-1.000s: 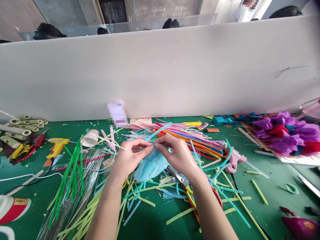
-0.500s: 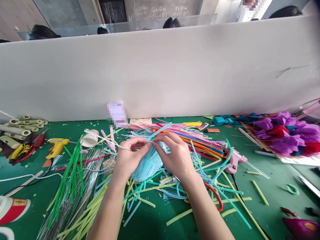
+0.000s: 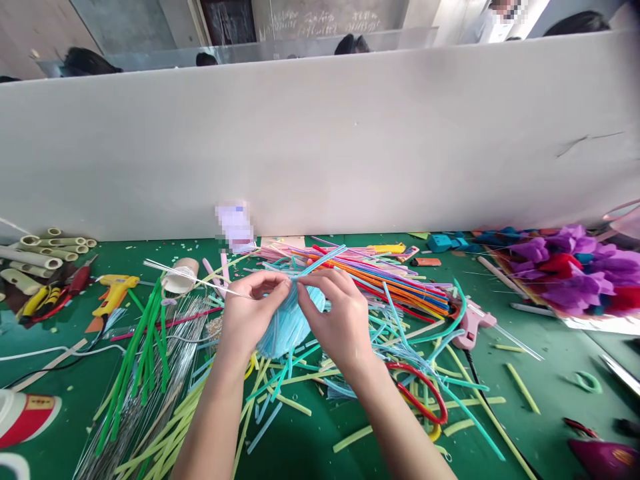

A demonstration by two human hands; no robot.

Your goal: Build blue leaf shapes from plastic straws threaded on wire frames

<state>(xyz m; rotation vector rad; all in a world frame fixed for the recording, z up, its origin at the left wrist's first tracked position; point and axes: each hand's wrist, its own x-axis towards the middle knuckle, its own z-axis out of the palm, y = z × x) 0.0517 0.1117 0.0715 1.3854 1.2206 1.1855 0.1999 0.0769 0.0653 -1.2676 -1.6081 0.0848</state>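
Observation:
My left hand [image 3: 250,310] is closed in a pinch, with thin white wires [image 3: 193,277] sticking out of it to the left. Fingertips almost meeting it, my right hand [image 3: 340,317] pinches too; what lies between its fingers is too small to make out. Both hands are at the upper part of a bundle of light blue pipe cleaners [image 3: 283,333], which fans out below the fingers. Blue strands [image 3: 323,259] lie just behind the fingertips. Red-handled scissors [image 3: 434,387] lie partly beneath my right forearm.
Orange and other coloured pipe cleaners [image 3: 410,298] lie behind my right hand. Green stems [image 3: 145,353] and silver wires [image 3: 187,340] lie left. Nearby are a yellow glue gun [image 3: 113,293], a pink glue gun [image 3: 470,323] and purple flowers [image 3: 575,287]. A white partition [image 3: 320,147] stands behind.
Both hands have shifted slightly left, still pinching close together. The white wires now reach further left, and more of the red scissor handle shows beside my right forearm.

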